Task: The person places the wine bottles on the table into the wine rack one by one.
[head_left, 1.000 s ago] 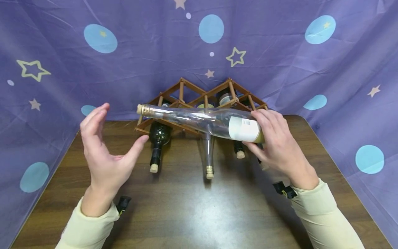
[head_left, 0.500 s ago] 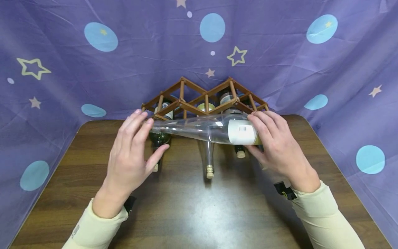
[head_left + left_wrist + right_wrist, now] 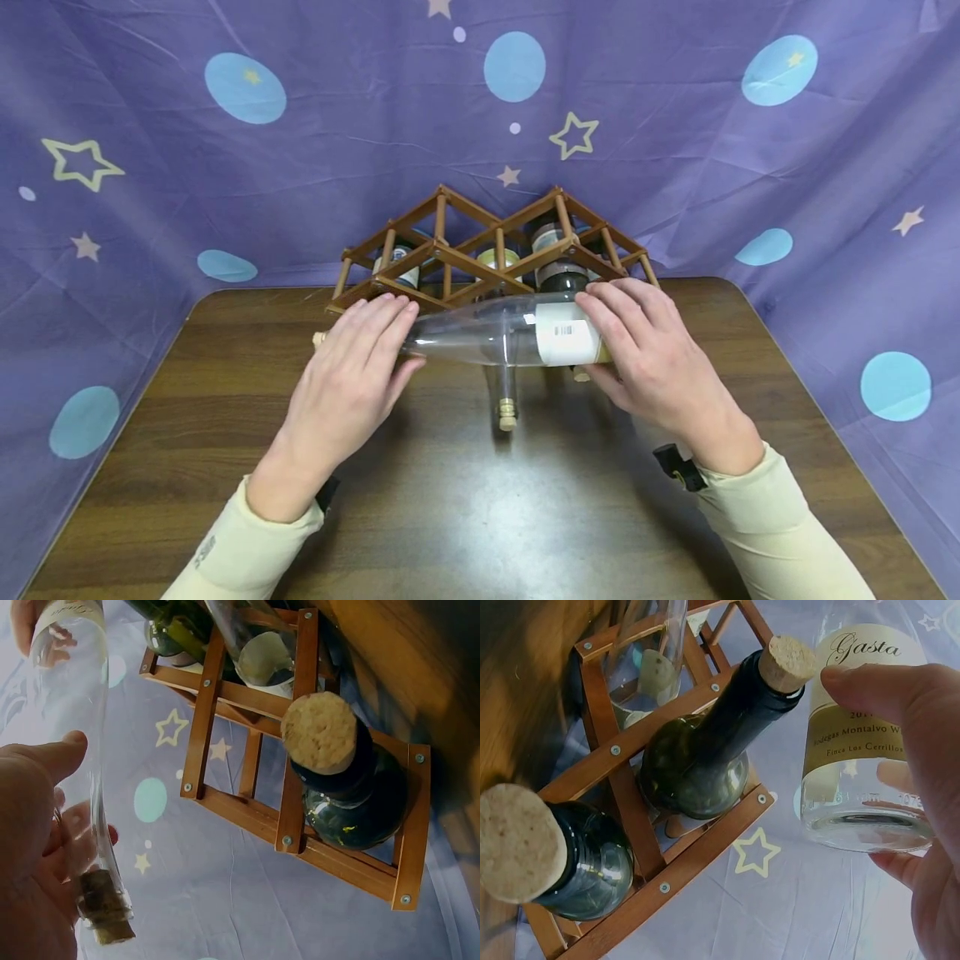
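A clear glass wine bottle (image 3: 480, 332), corked and with a white and gold label, lies sideways in the air in front of the wooden wine rack (image 3: 468, 265). My left hand (image 3: 348, 379) grips its neck, the cork end poking out past the fingers; the left wrist view shows the thumb and fingers around the neck (image 3: 90, 825). Around the labelled base curls my right hand (image 3: 652, 367), and the right wrist view shows the thumb pressing on the label (image 3: 862, 727). Behind the held bottle, another clear bottle (image 3: 507, 408) points its cork outward from the rack.
Dark green corked bottles lie in the rack, one at the left end (image 3: 352, 791) and two at the right, an upper one (image 3: 697, 765) and a lower one (image 3: 585, 859). The rack stands on a wooden table (image 3: 480, 500) against a purple starry curtain (image 3: 360, 108).
My left hand has moved right and taken hold of the bottle's neck. Both hands have lowered the bottle toward me and shifted it slightly left.
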A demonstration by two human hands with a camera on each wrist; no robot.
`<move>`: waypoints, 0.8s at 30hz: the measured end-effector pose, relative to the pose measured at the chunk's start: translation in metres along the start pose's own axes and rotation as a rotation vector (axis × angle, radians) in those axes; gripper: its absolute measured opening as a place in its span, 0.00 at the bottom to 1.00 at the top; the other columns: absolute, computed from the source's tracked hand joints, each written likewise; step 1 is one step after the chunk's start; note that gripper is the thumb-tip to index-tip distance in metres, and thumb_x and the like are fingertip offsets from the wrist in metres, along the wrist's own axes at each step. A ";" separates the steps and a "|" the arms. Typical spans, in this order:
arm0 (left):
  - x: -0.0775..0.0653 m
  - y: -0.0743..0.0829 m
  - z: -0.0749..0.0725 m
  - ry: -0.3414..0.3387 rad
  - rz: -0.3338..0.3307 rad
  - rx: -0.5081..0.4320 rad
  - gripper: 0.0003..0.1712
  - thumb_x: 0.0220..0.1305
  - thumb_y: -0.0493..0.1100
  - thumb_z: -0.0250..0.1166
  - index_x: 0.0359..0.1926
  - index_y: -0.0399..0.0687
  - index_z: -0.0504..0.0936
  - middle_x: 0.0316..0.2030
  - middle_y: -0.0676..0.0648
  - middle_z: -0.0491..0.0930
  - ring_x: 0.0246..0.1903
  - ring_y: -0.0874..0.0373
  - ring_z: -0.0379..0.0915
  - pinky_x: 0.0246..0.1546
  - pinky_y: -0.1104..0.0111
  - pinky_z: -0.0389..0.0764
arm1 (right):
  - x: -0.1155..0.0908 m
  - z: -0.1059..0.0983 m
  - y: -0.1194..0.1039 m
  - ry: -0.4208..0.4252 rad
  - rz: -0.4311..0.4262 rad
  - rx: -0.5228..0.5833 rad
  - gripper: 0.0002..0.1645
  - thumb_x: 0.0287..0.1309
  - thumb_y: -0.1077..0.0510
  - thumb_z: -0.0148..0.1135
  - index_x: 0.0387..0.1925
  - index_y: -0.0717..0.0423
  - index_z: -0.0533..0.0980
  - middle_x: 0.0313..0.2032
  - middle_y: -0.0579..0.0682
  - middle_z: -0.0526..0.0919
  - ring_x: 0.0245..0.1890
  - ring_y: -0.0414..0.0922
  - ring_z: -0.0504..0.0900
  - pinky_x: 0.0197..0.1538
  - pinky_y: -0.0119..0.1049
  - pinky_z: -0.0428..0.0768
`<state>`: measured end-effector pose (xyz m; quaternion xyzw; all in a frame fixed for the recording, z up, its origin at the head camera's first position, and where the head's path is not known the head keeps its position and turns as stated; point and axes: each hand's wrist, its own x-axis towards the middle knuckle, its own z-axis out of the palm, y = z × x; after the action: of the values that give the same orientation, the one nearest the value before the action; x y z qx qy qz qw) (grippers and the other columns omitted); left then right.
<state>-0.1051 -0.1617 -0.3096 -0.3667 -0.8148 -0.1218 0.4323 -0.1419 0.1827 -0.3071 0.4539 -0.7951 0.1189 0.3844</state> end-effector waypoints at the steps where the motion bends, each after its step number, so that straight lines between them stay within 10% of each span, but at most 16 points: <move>1: -0.001 0.000 0.001 -0.014 0.002 0.002 0.29 0.64 0.42 0.63 0.62 0.28 0.74 0.57 0.33 0.76 0.55 0.36 0.73 0.63 0.49 0.68 | 0.001 0.000 -0.001 0.000 -0.004 0.002 0.47 0.36 0.61 0.74 0.63 0.70 0.70 0.58 0.65 0.75 0.55 0.66 0.72 0.62 0.60 0.66; 24: -0.015 -0.002 0.001 -0.078 -0.012 0.034 0.25 0.75 0.47 0.54 0.60 0.30 0.76 0.47 0.36 0.80 0.42 0.41 0.77 0.47 0.52 0.78 | 0.005 -0.002 -0.004 0.016 -0.013 0.036 0.51 0.35 0.61 0.77 0.66 0.67 0.70 0.62 0.65 0.73 0.61 0.65 0.70 0.66 0.57 0.63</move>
<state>-0.1016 -0.1702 -0.3215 -0.3590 -0.8350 -0.0960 0.4058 -0.1390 0.1782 -0.3029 0.4648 -0.7869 0.1343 0.3831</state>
